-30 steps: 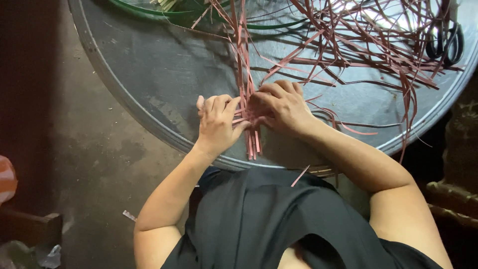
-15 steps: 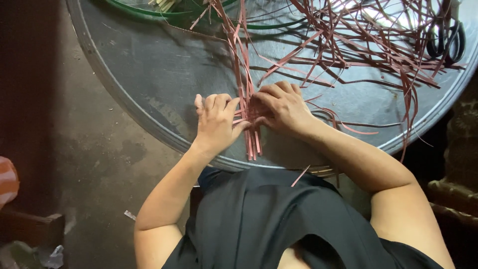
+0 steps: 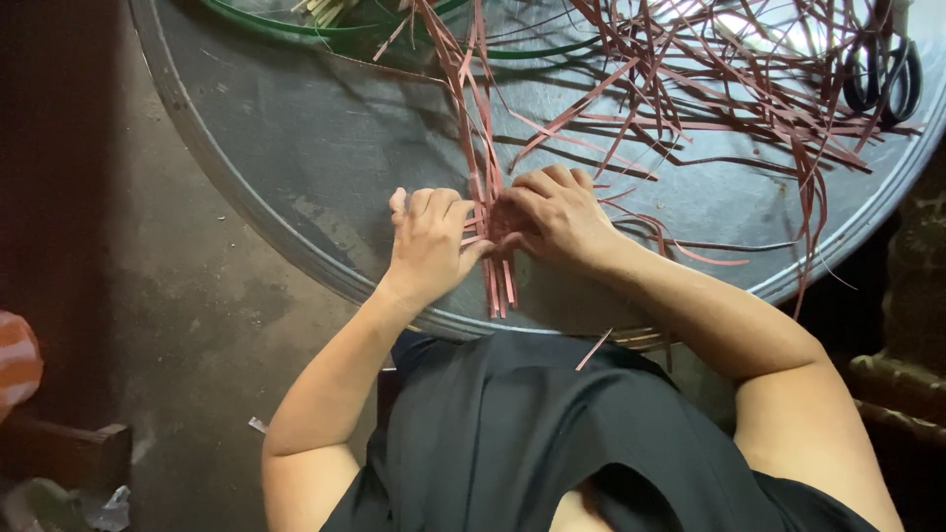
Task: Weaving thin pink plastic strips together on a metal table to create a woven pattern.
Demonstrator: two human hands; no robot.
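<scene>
At the far left edge of the frame sits a bit of orange and white cloth (image 3: 18,360); below it, in the lower left corner, is a dark wooden block (image 3: 69,453); the floor (image 3: 197,325) beside them is grey and dusty. A big round metal tray (image 3: 296,167) fills the top of the frame; a green hoop (image 3: 325,28) lies at its upper left part. Near the middle, the left hand (image 3: 429,241) lies flat on the tray with its fingers close together, and its thumb side presses on a bunch of thin pink strips (image 3: 488,187); the bunch runs up and down the middle of the frame, and its cut ends stick out just below the hands. Just to the right, the right hand (image 3: 557,212) is curled with bent fingers and pinches the same strips; the two hands touch each other over the bunch. More loose pink strips (image 3: 729,99) lie in a messy heap in the upper right part of the tray; black scissors (image 3: 887,74) rest at the upper right corner. At the bottom, a black garment (image 3: 552,443) covers the person's lap; one small pink scrap (image 3: 594,350) lies on it.
</scene>
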